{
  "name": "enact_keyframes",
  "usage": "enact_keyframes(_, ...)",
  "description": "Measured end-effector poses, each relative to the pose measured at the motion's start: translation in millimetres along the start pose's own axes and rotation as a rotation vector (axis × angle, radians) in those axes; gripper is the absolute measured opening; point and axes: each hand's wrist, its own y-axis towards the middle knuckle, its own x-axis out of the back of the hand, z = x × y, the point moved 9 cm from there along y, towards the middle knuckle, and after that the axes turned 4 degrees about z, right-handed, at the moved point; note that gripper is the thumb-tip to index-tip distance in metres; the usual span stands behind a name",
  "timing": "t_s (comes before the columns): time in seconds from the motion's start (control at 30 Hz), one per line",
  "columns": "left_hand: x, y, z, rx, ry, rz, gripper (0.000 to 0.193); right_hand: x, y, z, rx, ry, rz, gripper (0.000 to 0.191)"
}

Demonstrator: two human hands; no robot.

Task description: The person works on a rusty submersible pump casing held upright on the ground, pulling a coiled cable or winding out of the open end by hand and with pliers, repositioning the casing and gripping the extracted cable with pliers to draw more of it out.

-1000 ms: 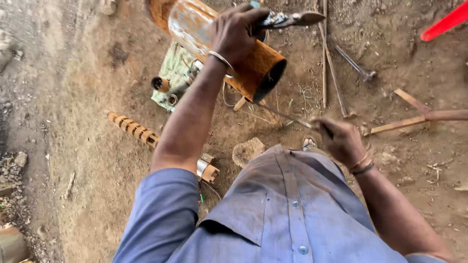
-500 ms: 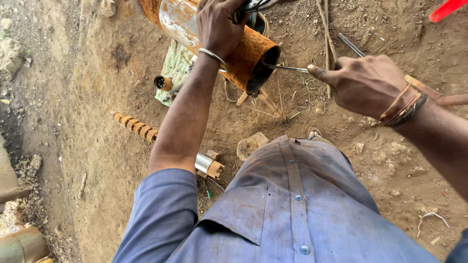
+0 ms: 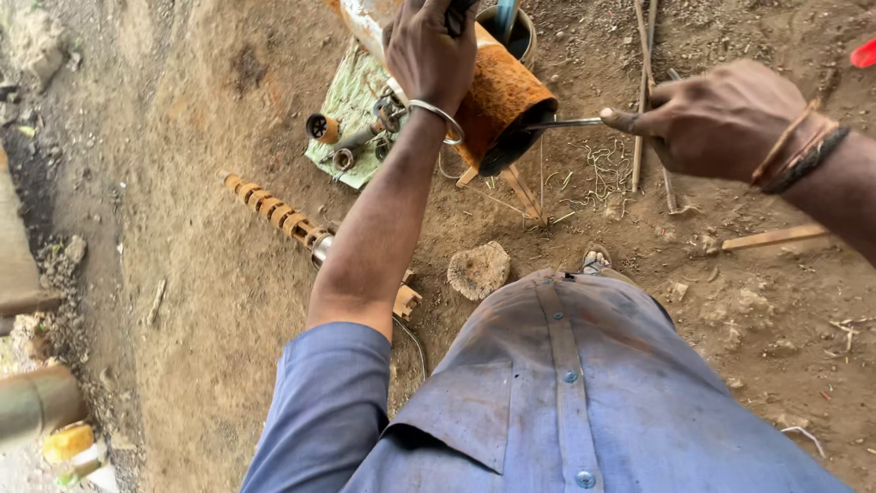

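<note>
A rusty orange cylinder lies tilted on the dirt at the top centre, its dark open end facing right and down. My left hand, with a metal bangle on the wrist, rests on top of the cylinder and grips a dark tool handle at the frame's upper edge. My right hand, with thread bands on the wrist, holds a thin metal rod whose tip reaches into the cylinder's open end.
A green cloth with small metal fittings lies left of the cylinder. A ribbed orange shaft lies on the dirt lower left. A flat stone, thin sticks and a wooden strip lie around my feet.
My right hand has come up from the ground on the right and brought the thin rod to the cylinder's open end. My left hand has stayed on the cylinder.
</note>
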Motion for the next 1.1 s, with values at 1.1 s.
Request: enact_keyframes(1.1, 0, 14, -24, 0.029, 0.045, 0.237, 0.039, -161, 34, 63, -0.175, 1.288, 0.070, 0.029)
